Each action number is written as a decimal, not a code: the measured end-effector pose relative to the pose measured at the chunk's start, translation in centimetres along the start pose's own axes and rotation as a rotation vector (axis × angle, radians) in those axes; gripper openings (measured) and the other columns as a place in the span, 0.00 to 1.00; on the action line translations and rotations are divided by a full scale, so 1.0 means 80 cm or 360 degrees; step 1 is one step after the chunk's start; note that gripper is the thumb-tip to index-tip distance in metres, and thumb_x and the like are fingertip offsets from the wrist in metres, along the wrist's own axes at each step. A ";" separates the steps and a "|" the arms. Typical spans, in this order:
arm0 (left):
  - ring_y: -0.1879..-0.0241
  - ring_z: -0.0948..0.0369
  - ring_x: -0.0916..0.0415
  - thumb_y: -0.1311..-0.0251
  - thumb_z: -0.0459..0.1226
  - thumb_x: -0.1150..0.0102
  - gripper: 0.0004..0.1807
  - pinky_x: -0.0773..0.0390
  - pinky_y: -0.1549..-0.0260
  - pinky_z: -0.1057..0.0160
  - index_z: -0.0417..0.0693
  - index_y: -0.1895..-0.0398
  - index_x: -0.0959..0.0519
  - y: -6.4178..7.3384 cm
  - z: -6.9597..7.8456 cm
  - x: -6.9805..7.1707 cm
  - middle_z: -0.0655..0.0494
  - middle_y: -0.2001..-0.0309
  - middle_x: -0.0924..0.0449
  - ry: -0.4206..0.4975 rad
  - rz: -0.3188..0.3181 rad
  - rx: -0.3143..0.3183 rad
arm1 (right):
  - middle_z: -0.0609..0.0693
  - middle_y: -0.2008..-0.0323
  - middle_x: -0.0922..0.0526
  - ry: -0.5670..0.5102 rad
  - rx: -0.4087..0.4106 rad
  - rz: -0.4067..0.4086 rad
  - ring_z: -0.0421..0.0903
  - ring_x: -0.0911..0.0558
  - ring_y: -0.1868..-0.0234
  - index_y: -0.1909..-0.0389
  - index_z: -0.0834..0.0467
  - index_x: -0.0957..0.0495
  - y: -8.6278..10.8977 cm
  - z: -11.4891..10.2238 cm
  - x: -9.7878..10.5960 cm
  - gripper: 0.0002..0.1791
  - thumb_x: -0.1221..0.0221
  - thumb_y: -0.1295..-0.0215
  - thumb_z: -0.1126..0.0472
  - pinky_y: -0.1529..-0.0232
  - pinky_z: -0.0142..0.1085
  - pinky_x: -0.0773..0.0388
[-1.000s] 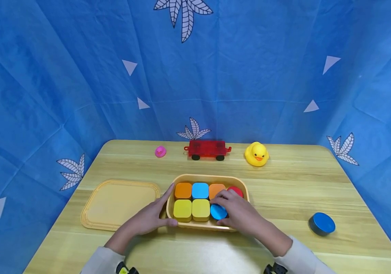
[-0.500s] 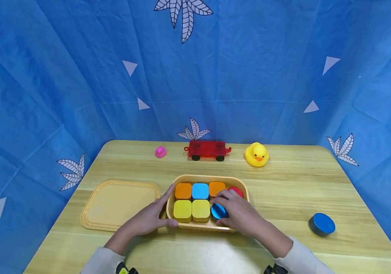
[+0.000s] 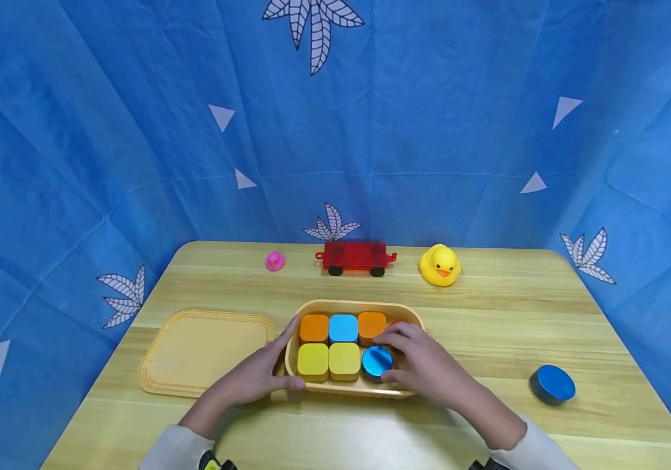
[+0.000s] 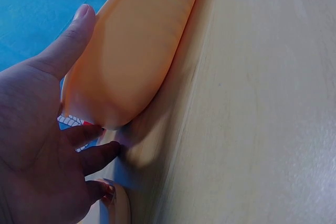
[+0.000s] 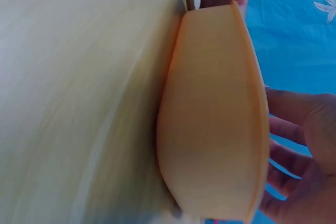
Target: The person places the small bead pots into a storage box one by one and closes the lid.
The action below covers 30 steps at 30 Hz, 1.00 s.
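A peach plastic box [image 3: 353, 303] stands in the middle of the table, holding two rows of coloured blocks. My left hand [image 3: 262, 372] rests against its left end, thumb along the front rim and fingers straight at the side wall. My right hand [image 3: 426, 367] is over the box's right end, fingers parted around the right side of a shiny blue round block [image 3: 377, 360]. Left of that block are two yellow blocks [image 3: 344, 358]. Behind lie two orange blocks [image 3: 314, 326] and a light blue one [image 3: 343, 327]. A red round piece is mostly hidden by my right hand.
A flat peach lid [image 3: 206, 349] lies left of the box. A dark blue round block [image 3: 553, 384] sits at the right. Along the back stand a pink duck [image 3: 275, 261], a red toy wagon [image 3: 357, 256] and a yellow duck [image 3: 440, 264]. Blue cloth hangs behind.
My right hand has shifted slightly right, its fingers moving off the blue round block, whose top now shows fully. The red piece is more covered. My left hand stays in place.
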State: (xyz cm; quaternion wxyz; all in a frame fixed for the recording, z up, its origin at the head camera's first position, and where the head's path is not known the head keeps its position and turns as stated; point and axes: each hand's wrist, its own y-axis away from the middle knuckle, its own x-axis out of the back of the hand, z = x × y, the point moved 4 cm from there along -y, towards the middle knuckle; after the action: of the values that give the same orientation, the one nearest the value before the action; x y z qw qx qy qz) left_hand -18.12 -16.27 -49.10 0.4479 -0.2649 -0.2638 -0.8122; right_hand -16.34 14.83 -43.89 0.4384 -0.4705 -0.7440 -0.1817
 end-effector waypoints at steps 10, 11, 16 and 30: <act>0.23 0.40 0.45 0.39 0.58 0.30 0.62 0.41 0.27 0.35 0.74 0.16 0.68 0.000 0.000 -0.001 0.50 0.17 0.56 0.0002 -0.0001 -0.0017 | 0.46 0.44 0.19 0.0011 -0.0040 0.0281 0.49 0.19 0.43 0.38 0.54 0.20 0.037 0.032 0.038 0.32 0.22 0.45 0.59 0.44 0.51 0.17; 0.22 0.40 0.45 0.39 0.58 0.30 0.62 0.41 0.27 0.36 0.74 0.16 0.68 0.000 0.000 -0.001 0.51 0.17 0.56 0.0001 -0.0004 -0.0015 | 0.46 0.44 0.19 0.0023 -0.0068 0.0292 0.50 0.19 0.43 0.37 0.54 0.20 0.041 0.038 0.041 0.33 0.23 0.45 0.59 0.44 0.52 0.17; 0.22 0.40 0.46 0.40 0.58 0.30 0.62 0.42 0.27 0.36 0.74 0.16 0.68 0.000 0.001 0.000 0.51 0.17 0.57 0.0007 -0.0003 -0.0020 | 0.51 0.40 0.20 0.0018 -0.0197 0.0311 0.57 0.21 0.38 0.33 0.54 0.24 0.063 0.064 0.059 0.35 0.24 0.41 0.59 0.43 0.59 0.20; 0.21 0.42 0.47 0.41 0.60 0.31 0.63 0.42 0.26 0.38 0.76 0.17 0.69 -0.001 -0.001 -0.001 0.53 0.17 0.56 0.0008 0.0002 -0.0010 | 0.59 0.39 0.23 0.0103 -0.0280 0.0457 0.65 0.25 0.37 0.33 0.58 0.25 0.113 0.113 0.096 0.36 0.24 0.42 0.57 0.47 0.65 0.26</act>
State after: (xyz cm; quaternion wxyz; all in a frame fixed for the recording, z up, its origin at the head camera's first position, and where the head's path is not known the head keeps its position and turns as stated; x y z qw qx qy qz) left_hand -18.14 -16.25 -49.19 0.4481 -0.2645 -0.2601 -0.8134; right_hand -14.23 29.56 -43.84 0.4407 -0.6024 -0.6358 -0.1966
